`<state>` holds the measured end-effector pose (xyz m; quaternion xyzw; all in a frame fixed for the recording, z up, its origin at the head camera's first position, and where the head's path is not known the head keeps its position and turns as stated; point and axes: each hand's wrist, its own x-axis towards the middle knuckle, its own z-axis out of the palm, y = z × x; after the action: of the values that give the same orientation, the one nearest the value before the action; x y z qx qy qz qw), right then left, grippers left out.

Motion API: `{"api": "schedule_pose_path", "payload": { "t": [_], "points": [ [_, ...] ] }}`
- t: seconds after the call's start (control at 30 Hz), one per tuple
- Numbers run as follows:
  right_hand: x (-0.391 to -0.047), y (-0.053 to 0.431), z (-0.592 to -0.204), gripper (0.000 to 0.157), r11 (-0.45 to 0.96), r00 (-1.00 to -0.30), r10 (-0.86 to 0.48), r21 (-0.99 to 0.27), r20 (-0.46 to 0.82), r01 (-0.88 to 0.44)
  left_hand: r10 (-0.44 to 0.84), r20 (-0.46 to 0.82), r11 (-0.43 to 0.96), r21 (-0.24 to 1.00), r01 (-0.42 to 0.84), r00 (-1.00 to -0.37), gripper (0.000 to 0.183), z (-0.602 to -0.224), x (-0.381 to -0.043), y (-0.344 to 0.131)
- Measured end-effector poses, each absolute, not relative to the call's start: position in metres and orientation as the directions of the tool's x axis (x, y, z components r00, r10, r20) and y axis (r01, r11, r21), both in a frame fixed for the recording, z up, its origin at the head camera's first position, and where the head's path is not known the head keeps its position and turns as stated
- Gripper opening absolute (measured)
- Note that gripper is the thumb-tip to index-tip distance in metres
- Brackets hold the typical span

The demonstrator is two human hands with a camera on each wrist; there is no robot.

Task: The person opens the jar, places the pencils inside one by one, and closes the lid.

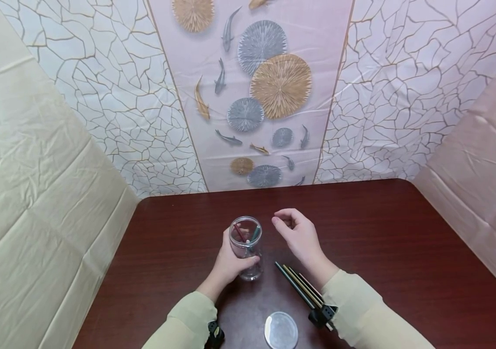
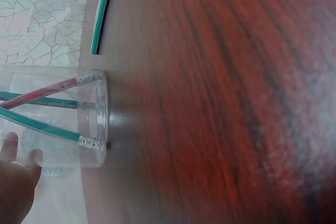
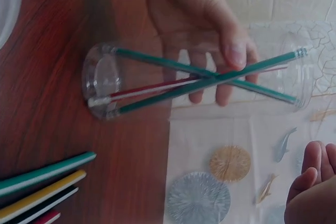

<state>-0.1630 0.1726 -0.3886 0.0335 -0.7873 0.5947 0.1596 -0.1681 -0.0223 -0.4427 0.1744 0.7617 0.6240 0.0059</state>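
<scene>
My left hand grips a clear jar round its side, thumb across the near face. The jar stands upright and uncapped on the table. Inside it, two green pencils and a dark red pencil lean crosswise, as the right wrist view shows. To the right of the jar's mouth, my right hand hovers with loosely bent fingers and nothing in them. Below that hand lie several pencils side by side: a green pencil, a yellow pencil, a black one and a red one.
A round, see-through lid lies flat near the table's front, left of the loose pencils. The dark red-brown table reaches back to a patterned cloth, with plain cloth hanging at both sides. Black wrist cameras sit at both sleeves.
</scene>
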Motion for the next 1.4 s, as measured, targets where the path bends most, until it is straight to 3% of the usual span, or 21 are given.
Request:
{"api": "schedule_pose_path", "payload": {
  "t": [0.33,0.57,0.77,1.4],
  "points": [
    [-0.157,0.197,-0.418,0.029,0.537,-0.931,0.045,-0.795,0.361,-0.282,0.261,0.195,0.185,0.951,0.247,-0.945,0.091,-0.442,-0.167,-0.022],
    [-0.142,0.213,-0.454,0.050,0.735,-0.970,-0.077,-0.644,0.229,-0.210,0.262,0.197,0.185,0.951,0.249,-0.945,0.091,-0.441,-0.167,-0.021],
    [-0.133,0.219,-0.470,0.056,0.774,-0.975,-0.084,-0.603,0.207,-0.195,0.266,0.213,0.163,0.951,0.262,-0.940,0.090,-0.442,-0.167,-0.021],
    [-0.117,0.228,-0.503,0.053,0.807,-0.950,-0.166,-0.517,0.266,-0.286,0.266,0.202,0.168,0.953,0.252,-0.942,0.089,-0.442,-0.167,-0.021]
  ]
}}
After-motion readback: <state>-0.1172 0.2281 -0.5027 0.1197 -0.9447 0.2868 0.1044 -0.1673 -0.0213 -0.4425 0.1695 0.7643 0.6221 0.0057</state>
